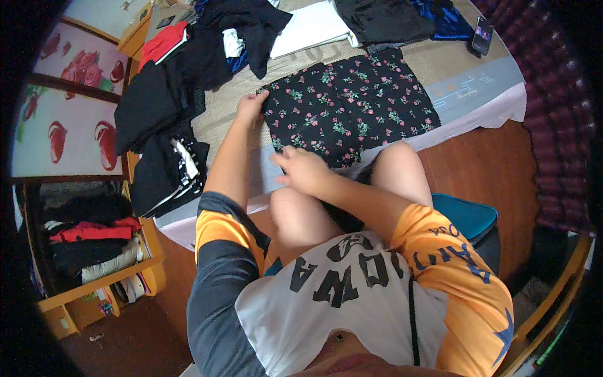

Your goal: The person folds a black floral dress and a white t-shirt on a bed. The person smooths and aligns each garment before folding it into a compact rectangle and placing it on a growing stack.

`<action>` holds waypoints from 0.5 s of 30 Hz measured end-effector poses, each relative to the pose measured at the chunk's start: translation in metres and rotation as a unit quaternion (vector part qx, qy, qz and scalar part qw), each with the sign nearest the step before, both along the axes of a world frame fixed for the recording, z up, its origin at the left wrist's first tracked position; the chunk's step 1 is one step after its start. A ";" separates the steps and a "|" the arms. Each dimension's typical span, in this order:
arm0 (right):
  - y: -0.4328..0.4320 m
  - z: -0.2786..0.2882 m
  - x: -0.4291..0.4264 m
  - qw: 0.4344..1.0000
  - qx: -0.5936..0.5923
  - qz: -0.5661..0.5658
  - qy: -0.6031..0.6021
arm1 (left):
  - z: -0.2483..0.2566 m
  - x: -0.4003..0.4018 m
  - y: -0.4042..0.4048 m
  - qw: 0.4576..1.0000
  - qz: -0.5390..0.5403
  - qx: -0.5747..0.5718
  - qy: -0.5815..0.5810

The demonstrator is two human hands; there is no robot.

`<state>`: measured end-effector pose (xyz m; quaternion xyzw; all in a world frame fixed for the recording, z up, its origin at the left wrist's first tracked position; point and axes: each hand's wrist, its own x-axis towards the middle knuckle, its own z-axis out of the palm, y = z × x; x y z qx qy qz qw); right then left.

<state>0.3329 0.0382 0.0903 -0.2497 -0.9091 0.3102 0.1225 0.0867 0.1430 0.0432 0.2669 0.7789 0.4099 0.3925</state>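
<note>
A black garment with a pink and green floral print (351, 106) lies spread flat across the bed in front of me. At its upper left corner, my left hand (253, 107) pinches the edge of the cloth. My right hand (301, 169) is over the garment's lower left edge, near my knee. Its fingers are apart and slightly blurred, and no cloth shows between them. Whether that palm touches the garment is hidden.
Dark clothes (155, 103) are heaped on the left, below a folded red garment (165, 42). Folded white cloth (308, 28) and black cloth (384, 21) lie at the back. A smartphone (481, 36) stands at the right. An open drawer (99, 278) holds clothes. A purple curtain (560, 122) hangs beyond.
</note>
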 end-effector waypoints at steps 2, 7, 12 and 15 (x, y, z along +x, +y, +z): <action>0.033 0.021 0.023 0.984 -0.040 -0.154 0.081 | -0.010 -0.007 -0.015 0.994 0.009 0.059 -0.090; 0.121 -0.014 0.108 0.934 0.159 -0.314 0.062 | -0.011 0.022 -0.071 0.975 0.026 0.190 -0.111; 0.164 -0.034 0.108 0.962 0.058 -0.266 0.012 | -0.019 0.032 -0.103 0.955 0.081 0.240 -0.153; 0.188 -0.030 0.137 0.942 0.036 -0.334 0.005 | -0.022 0.030 -0.121 0.946 0.090 0.262 -0.169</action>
